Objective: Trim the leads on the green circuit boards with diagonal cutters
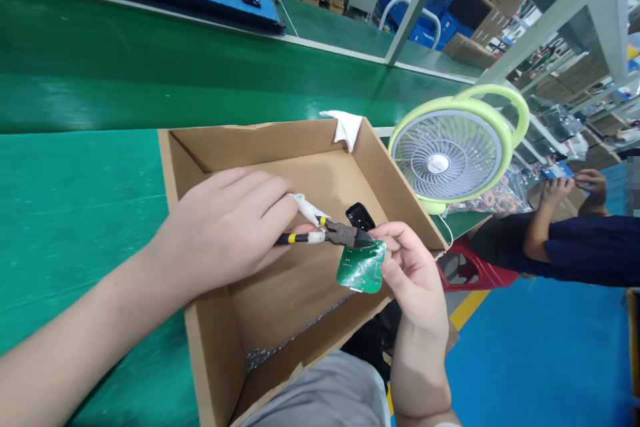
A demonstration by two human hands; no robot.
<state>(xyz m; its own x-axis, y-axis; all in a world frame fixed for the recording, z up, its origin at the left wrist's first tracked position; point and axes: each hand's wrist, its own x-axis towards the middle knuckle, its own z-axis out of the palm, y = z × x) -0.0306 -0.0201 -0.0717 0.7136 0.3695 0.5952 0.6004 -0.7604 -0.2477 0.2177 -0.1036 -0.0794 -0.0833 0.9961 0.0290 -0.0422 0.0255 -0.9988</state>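
My left hand [235,230] is closed round the handles of side cutters [344,235], whose grips are black and yellow with white wrapping. The cutter jaws lie against the upper edge of a green circuit board [361,268]. Pinched at its right edge, the board is in the thumb and fingers of my right hand [413,273]. Just behind the jaws is a black plastic piece [360,215]; whether it is joined to the board I cannot tell. Both hands are above a shallow cardboard box [285,127]. Small silvery clippings [257,357] lie along its near inner edge.
A white scrap [347,127] hangs over the box's far right corner. Beside it stands a lime-green fan [453,150]. At the back, a blue tray [270,3] holds several boards and black parts. Another person [565,240] works at the right, near a red stool [475,270].
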